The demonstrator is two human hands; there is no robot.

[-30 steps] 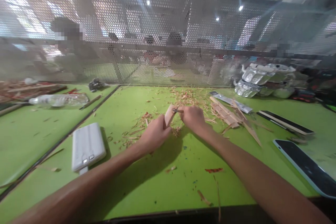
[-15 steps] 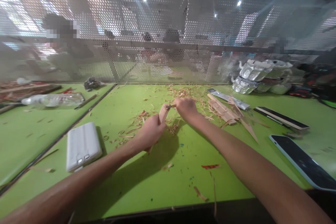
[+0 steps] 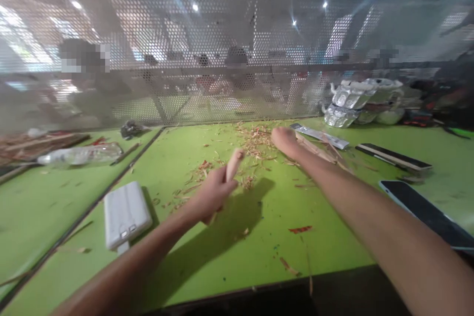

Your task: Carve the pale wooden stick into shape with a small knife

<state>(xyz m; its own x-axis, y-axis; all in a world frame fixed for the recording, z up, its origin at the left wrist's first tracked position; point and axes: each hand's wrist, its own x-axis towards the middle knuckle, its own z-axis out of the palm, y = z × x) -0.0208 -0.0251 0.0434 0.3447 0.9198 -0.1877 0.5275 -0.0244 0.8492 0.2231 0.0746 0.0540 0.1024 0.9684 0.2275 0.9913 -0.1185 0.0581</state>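
The left hand is closed around a short, pale piece of wood, gripping its lower end so that the rounded upper end sticks up and forward, free of the fingers; held this way, the exposed end is open to work on. The right hand is well apart from it, reached out farther over the bright green table with its fist turned away. Whether it grips anything cannot be told, since the picture is blurred there.

Between and beyond the hands lies a scatter of thin wood shavings, thickest just ahead of the wood. Just right of the right hand lie flat wooden slats, with a silvery strip beside them.

Left of the left hand lies a white ribbed power bank. Farther left a clear plastic bottle lies on its side; its contents cannot be made out. Right of the right forearm lies a dark phone.
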